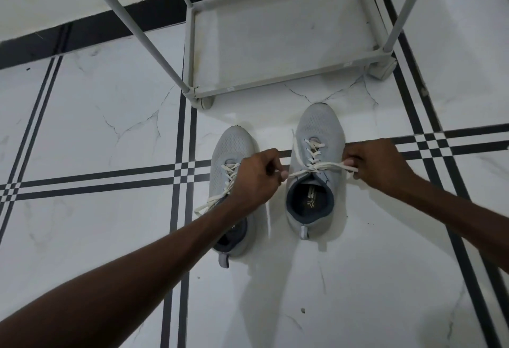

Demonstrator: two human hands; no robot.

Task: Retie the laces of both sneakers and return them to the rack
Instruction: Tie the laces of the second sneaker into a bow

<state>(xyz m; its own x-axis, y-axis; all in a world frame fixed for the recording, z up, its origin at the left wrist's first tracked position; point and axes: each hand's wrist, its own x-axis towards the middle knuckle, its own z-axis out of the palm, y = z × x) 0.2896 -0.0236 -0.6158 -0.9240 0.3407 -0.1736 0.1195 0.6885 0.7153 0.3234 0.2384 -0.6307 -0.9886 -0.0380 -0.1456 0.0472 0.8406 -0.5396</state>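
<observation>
Two light grey sneakers with dark collars stand side by side on the tiled floor, toes pointing at the rack. The right sneaker (319, 138) has its white laces (319, 167) pulled out sideways. My left hand (256, 179) pinches the left lace end and my right hand (377, 166) pinches the right end, both held taut over the tongue. The left sneaker (234, 144) is partly hidden under my left hand and forearm; its laces (212, 201) hang loose over its left side.
A white tubular shoe rack (286, 77) stands just beyond the toes, its lowest shelf bare, with upright poles rising toward the camera. The floor is white marble tile with black stripes, and a dark skirting runs along the wall behind.
</observation>
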